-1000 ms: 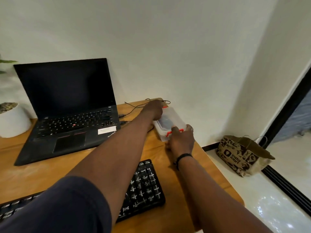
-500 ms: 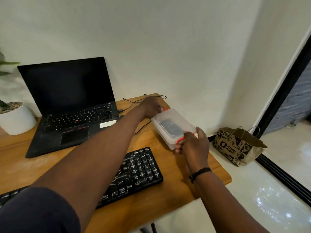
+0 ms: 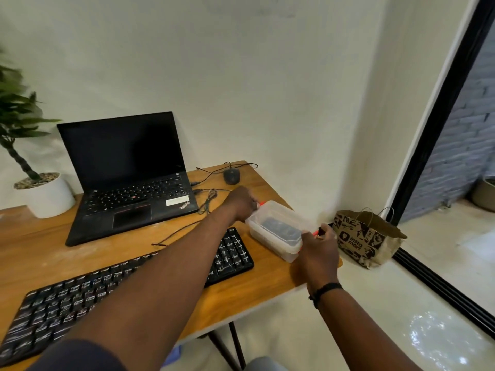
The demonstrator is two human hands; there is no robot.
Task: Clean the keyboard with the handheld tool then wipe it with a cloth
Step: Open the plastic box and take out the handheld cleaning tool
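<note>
A black keyboard (image 3: pixel 80 298) with white key markings lies along the desk's front edge, partly under my left forearm. To its right, near the desk's right edge, a clear plastic box (image 3: pixel 278 231) with orange-red clips has something dark inside. My left hand (image 3: pixel 242 203) grips the box's far end at its clip. My right hand (image 3: pixel 318 250) holds the near end, fingers at the other clip. No cloth or handheld tool shows outside the box.
An open black laptop (image 3: pixel 128 180) stands at the back of the wooden desk (image 3: pixel 34 250), with a black mouse (image 3: pixel 231 175) and cables beside it. A potted plant (image 3: pixel 42 194) sits far left. A printed paper bag (image 3: pixel 367 236) stands on the floor to the right.
Both hands have drawn the plastic box from the desk's far right corner toward the front right edge, uncovering the mouse. The view has pulled back and tilted up.
</note>
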